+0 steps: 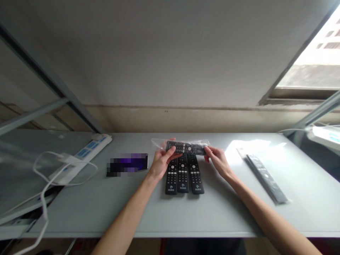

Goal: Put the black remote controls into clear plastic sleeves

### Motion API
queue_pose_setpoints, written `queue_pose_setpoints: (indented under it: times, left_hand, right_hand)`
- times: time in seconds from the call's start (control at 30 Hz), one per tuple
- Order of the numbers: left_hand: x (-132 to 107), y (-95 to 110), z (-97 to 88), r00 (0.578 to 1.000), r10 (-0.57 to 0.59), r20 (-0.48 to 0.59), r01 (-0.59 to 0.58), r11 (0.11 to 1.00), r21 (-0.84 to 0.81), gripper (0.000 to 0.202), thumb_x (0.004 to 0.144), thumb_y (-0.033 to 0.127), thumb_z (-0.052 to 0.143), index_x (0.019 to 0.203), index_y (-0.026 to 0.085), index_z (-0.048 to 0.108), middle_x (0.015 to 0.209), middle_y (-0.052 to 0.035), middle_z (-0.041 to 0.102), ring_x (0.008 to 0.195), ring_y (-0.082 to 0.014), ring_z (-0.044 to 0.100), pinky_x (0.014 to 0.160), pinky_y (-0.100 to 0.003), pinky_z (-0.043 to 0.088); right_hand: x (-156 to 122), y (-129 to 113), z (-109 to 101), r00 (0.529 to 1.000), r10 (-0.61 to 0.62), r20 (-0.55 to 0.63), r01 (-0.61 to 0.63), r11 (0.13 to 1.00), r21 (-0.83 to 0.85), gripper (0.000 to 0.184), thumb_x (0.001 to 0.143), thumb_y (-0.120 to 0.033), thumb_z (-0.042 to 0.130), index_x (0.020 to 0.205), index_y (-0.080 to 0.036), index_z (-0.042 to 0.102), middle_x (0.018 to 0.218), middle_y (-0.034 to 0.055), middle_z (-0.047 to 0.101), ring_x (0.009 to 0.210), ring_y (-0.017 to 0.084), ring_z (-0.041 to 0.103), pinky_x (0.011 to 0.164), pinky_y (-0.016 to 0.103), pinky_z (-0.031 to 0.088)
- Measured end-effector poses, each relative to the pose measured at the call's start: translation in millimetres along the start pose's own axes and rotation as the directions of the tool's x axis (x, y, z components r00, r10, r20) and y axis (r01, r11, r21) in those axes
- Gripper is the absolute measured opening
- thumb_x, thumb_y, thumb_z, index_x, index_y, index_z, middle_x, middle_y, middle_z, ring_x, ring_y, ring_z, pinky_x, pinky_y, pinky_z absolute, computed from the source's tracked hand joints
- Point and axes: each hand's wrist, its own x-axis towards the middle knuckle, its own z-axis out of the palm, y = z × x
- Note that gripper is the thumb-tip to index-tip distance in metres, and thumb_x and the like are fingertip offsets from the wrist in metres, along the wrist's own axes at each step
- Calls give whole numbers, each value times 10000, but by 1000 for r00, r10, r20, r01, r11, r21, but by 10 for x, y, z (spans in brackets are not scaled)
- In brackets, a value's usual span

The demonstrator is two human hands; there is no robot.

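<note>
Between my hands a black remote control (187, 147) lies sideways inside a clear plastic bag (157, 142). My left hand (162, 161) grips its left end, thumb on top. At its other end, my right hand (216, 159) pinches the remote and bag between thumb and fingers. Below them, three black remote controls stand side by side on the table: a left one (172, 177), a middle one (183, 177) and a right one (196, 177). Their upper ends are partly hidden by the held remote and my left hand.
Another remote control (265, 177) in clear wrapping lies at the right on the grey table (217, 216). A phone (130, 164) rests left of my hands. Farther left are a white power strip (82, 156) and a looping white cable (44, 202). Metal posts (79, 113) rise at both sides.
</note>
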Motion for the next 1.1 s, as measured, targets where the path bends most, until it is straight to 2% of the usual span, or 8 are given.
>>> queue_pose_setpoints:
  times: [0.13, 0.2, 0.33, 0.47, 0.7, 0.9, 1.0, 1.1]
  left_hand:
    - [35, -24, -43, 998, -38, -58, 34, 997, -74, 576, 809, 358, 908, 1306, 171, 685, 1213, -112, 794, 954, -223, 802, 857, -327, 670]
    - [49, -34, -64, 997, -56, -61, 49, 994, -101, 569, 798, 361, 913, 1286, 165, 698, 1202, -116, 797, 923, -223, 806, 833, -327, 677]
    - [67, -54, -95, 993, -107, -58, 98, 986, -138, 518, 798, 390, 899, 1226, 154, 730, 1195, -120, 797, 884, -241, 810, 727, -336, 697]
    - [91, -63, -115, 986, -132, -105, 112, 979, -171, 377, 788, 350, 895, 1067, 127, 773, 984, -77, 821, 721, -187, 780, 573, -270, 668]
    - [120, -30, -145, 964, -202, -172, 156, 956, -249, 245, 812, 212, 853, 1031, 151, 761, 942, -46, 823, 680, -183, 790, 564, -242, 660]
    - [118, -5, -180, 982, -169, -87, 148, 966, -211, 394, 783, 351, 909, 1073, 145, 740, 933, -63, 806, 709, -216, 799, 434, -204, 586]
    - [101, -1, -163, 988, -147, -53, 135, 973, -184, 508, 701, 450, 966, 1042, 146, 744, 846, -45, 782, 650, -195, 774, 383, -181, 527]
    - [90, -9, -142, 988, -142, -55, 132, 978, -162, 536, 667, 474, 982, 1016, 140, 750, 821, -38, 771, 631, -179, 763, 374, -162, 493]
  right_hand:
    - [-7, -25, -6, 993, -14, 121, 11, 1000, 27, 633, 972, -719, 556, 589, -215, 566, 590, 6, 521, 598, 165, 431, 595, 313, 317]
    - [-8, -23, 7, 991, -32, 129, 24, 998, 65, 610, 957, -699, 597, 594, -210, 593, 608, 8, 525, 624, 169, 441, 619, 316, 336]
    - [2, -66, 40, 997, -80, 12, 75, 965, 251, 480, 938, -597, 689, 657, -211, 633, 716, 13, 573, 719, 180, 494, 691, 318, 404]
    - [44, -238, 5, 995, -52, -83, 88, 854, 513, 292, 833, -451, 840, 815, -244, 635, 845, -11, 625, 735, 156, 541, 663, 285, 419]
    - [271, -775, -116, 982, -141, -127, 181, 893, 413, 248, 752, -340, 907, 806, -223, 695, 775, -11, 637, 687, 128, 550, 629, 277, 435]
    - [440, -1231, -198, 974, -216, -75, 228, 889, 397, 236, 778, -328, 889, 809, -227, 678, 761, -9, 643, 633, 120, 562, 553, 272, 457]
    - [482, -1337, -277, 972, -231, -46, 229, 877, 422, 209, 796, -302, 880, 815, -229, 686, 765, -6, 649, 641, 123, 580, 539, 262, 465]
    - [512, -1351, -406, 969, -234, -80, 243, 844, 479, 203, 786, -270, 893, 800, -233, 694, 759, -11, 647, 644, 117, 589, 542, 246, 480]
